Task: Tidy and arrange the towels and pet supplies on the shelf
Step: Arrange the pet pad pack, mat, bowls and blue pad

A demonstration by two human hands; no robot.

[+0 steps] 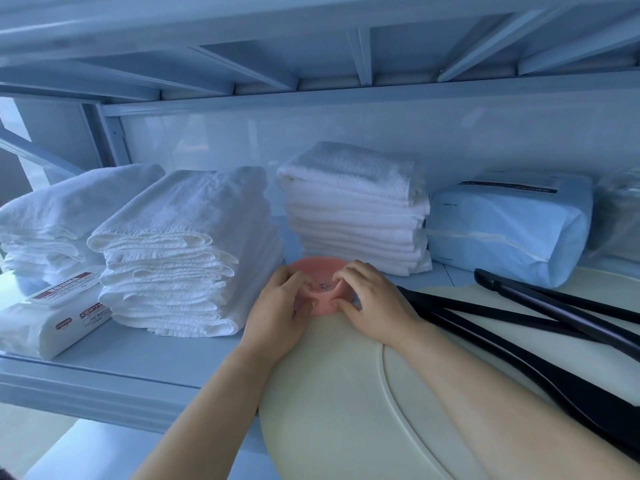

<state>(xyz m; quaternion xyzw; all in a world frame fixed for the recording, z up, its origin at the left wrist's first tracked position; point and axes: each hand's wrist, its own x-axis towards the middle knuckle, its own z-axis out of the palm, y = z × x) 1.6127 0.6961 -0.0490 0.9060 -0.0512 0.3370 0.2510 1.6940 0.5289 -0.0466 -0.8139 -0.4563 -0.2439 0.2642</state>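
Two bare hands just below centre: left hand [277,306], and right hand [370,303] at its 3 o'clock, fingers short and rounded, nails too blurred to judge. Left forearm [207,403] comes in from the 7 o'clock edge, slim in frame. Right forearm [502,393] comes in from 4 o'clock, looming broad near the lens, and both are uncovered along their whole visible length, wrist to frame edge.
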